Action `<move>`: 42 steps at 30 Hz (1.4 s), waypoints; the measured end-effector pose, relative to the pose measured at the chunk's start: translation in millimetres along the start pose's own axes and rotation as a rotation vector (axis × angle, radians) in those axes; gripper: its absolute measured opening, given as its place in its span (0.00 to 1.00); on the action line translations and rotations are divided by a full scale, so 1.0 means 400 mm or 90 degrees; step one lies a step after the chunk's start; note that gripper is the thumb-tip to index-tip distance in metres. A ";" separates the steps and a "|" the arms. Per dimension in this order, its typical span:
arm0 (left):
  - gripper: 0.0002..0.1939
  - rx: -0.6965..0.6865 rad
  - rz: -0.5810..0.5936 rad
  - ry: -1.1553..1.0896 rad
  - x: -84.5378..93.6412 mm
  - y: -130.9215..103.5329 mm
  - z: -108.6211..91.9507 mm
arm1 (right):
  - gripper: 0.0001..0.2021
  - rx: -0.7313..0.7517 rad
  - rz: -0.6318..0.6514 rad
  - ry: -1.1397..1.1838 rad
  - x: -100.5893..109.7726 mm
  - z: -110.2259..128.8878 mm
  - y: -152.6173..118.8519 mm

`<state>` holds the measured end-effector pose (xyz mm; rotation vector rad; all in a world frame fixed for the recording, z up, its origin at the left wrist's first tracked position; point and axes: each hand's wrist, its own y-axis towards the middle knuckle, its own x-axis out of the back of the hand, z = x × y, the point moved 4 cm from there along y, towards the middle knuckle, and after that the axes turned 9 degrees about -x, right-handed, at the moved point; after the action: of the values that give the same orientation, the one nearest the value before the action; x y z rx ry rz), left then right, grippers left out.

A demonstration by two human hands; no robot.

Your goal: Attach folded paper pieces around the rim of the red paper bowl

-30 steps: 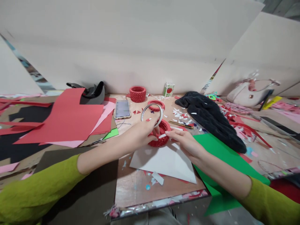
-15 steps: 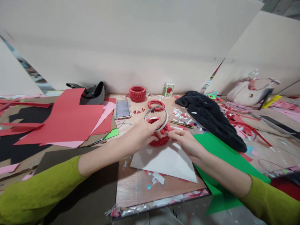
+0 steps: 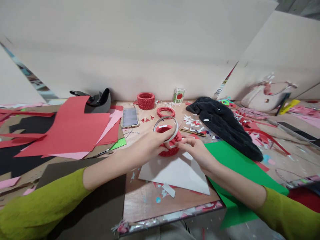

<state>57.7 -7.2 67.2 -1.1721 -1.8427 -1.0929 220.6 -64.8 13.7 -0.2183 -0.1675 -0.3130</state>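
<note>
My left hand point(image 3: 160, 140) is closed around a thin, nearly used-up roll of tape point(image 3: 177, 128), which stands tilted about its fingers. Just beneath it is a red textured paper ring point(image 3: 168, 153), partly hidden by the fingers. A pale strip of tape point(image 3: 172, 146) lies across the ring's near side. My right hand point(image 3: 193, 148) pinches at the right end of this strip, its fingertips against the ring. Under both hands lies a sheet of white paper point(image 3: 175, 175).
Behind the hands are a flatter red ring point(image 3: 166, 112), a taller red ring point(image 3: 146, 101), a phone point(image 3: 130, 117) and a small box point(image 3: 178, 96). A dark furry cloth point(image 3: 225, 126) and green paper point(image 3: 232, 166) lie right; red paper point(image 3: 67, 130) and a cap point(image 3: 101, 101) lie left.
My right fingertips have shifted slightly left, closer against the red ring. The left hand keeps its hold with hardly any movement.
</note>
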 end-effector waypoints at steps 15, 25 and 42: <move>0.37 0.001 0.030 -0.012 -0.003 0.004 0.004 | 0.22 0.018 -0.060 -0.133 0.062 -0.017 0.048; 0.33 -0.018 0.002 -0.057 0.006 0.009 0.002 | 0.41 -0.022 0.018 -0.024 0.031 -0.013 0.071; 0.23 0.066 -0.091 -0.225 0.088 0.004 0.043 | 0.11 0.732 0.011 -0.297 -0.043 0.270 0.019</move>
<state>44.6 21.0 91.1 -1.2498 -2.2545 -0.8951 193.2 -27.3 113.0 0.8558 -0.7704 -0.1065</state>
